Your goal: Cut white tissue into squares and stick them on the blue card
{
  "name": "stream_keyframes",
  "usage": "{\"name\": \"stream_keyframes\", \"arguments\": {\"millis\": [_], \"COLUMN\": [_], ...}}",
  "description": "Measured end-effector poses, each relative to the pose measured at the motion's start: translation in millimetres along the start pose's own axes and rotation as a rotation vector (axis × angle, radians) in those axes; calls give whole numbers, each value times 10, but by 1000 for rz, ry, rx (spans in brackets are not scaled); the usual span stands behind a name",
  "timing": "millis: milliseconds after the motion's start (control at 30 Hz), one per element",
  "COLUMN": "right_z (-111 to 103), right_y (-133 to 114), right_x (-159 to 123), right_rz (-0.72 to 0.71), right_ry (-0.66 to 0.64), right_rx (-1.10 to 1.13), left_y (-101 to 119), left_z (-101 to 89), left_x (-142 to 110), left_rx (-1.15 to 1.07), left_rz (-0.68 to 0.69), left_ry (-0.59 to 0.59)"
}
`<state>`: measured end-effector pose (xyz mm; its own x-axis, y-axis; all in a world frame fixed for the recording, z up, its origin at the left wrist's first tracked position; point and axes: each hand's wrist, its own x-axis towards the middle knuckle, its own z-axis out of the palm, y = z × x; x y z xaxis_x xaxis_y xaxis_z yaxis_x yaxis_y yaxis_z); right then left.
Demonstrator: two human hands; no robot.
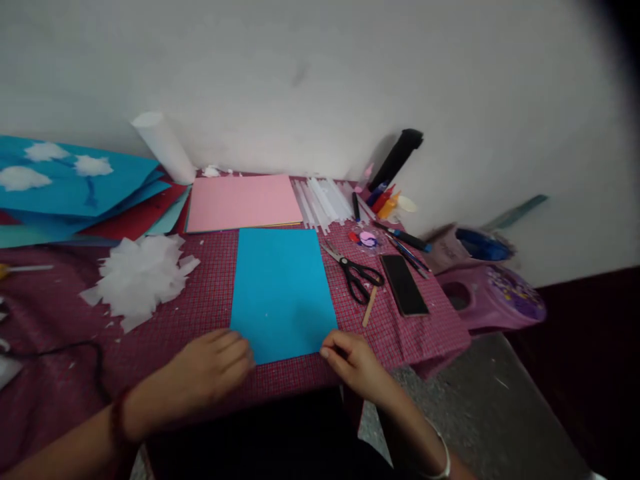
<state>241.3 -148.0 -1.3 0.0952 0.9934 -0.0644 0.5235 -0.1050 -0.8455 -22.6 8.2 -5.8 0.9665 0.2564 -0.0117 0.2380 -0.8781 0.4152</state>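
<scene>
A bright blue sheet of paper (283, 287) lies flat on the checked tablecloth in front of me. At its lower left corner is my left hand (217, 363), fingers curled downward and smeared by motion, so whether they grip the edge is hidden. My right hand (353, 360) is closed at the lower right corner, thumb and forefinger pinched at the paper's edge. Black-handled scissors (353, 267) lie just right of the sheet, beside a wooden stick (370, 307). A heap of white tissue pieces (143, 277) sits to the left.
Behind lie a pink paper stack (245, 202) and translucent glue sticks (325, 203). A phone (404, 285), pens (407, 253) and paint tubes (385, 200) are at right. Blue sheets with white tufts (75, 177) and a white roll (165, 147) stand left. A purple stool (495, 297) is beyond the table.
</scene>
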Motion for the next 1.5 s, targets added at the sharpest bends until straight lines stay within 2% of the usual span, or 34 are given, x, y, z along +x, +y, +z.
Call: {"name": "stream_keyframes", "arguments": {"millis": [33, 67, 133, 233, 333, 400, 533, 733, 933, 1067, 1200, 1233, 1300, 1400, 1500], "right_z": [7, 23, 64, 53, -105, -233, -340, -320, -416, -476, -491, -494, -516, -577, -579], "right_y": [6, 4, -15, -30, 13, 56, 107, 184, 342, 395, 325, 304, 288, 333, 365], "right_x": [-45, -78, -105, -66, 4, 63, 231, 417, 294, 35, -322, -416, -585, -708, -583], "right_rz": [8, 18, 75, 262, 476, 605, 747, 815, 722, 558, 402, 371, 269, 207, 110], "right_ry": [26, 46, 73, 195, 406, 487, 531, 525, 495, 455, 333, 292, 268, 313, 447], "right_rx": [-43, -87, -203, -388, -509, -570, -637, -630, -517, -369, -218, -151, 302, 690, 875], "left_y": [72, 136, 253, 407, 521, 560, 567, 523, 582, 635, 675, 686, 688, 603, 458], "left_z": [56, 115, 225, 296, 254, 206, 144, 143, 153, 218, 374, 391, 357, 174, 31], "left_x": [131, 265, 506, 724, 801, 821, 843, 845, 827, 850, 924, 943, 957, 864, 642], "left_rx": [83, 163, 269, 328, 339, 324, 291, 296, 381, 331, 255, 233, 166, 35, 42], "left_rz": [147, 217, 249, 216, 186, 182, 167, 162, 195, 177, 143, 133, 121, 73, -181], "left_ry": [-97, -104, -138, -196, -227, -231, -211, -204, -175, -158, -80, -67, -59, -24, 49]}}
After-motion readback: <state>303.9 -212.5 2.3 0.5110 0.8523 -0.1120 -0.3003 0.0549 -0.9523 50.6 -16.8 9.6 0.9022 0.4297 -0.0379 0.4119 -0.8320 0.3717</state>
